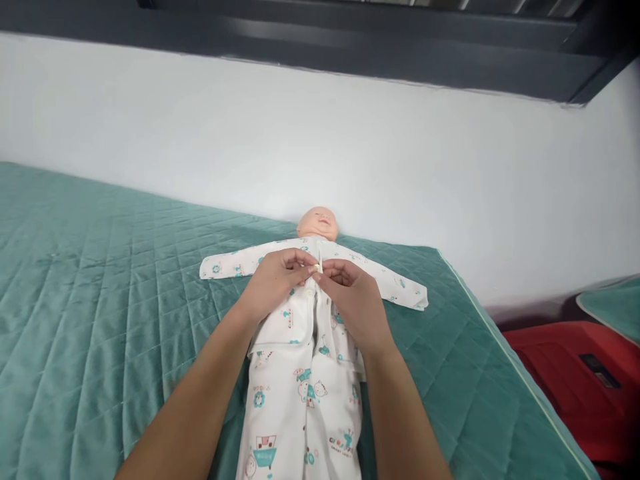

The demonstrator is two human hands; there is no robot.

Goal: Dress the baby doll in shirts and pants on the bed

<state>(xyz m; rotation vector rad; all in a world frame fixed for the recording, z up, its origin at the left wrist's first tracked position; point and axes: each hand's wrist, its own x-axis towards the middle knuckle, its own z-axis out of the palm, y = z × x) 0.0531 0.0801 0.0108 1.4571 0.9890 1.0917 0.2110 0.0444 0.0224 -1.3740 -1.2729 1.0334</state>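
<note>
A baby doll (320, 223) lies on its back, dressed in a white printed baby shirt (285, 320) and matching trousers (305, 407). Both shirt sleeves stretch out to the sides. At the chest, my left hand (280, 280) pinches one front edge of the shirt near a small pale button. Facing it, my right hand (353, 293) pinches the other front edge, fingertips almost meeting the left ones. Below my hands the shirt front hangs apart in a narrow gap. The doll's hands and feet are not visible.
A green quilted bedspread (100, 300) lies under the doll. Behind it rises a white wall (250, 133), with a dark frame (350, 47) above. Beyond the bed's right edge sits a red case-like object (565, 380), next to another piece of green cloth (615, 307).
</note>
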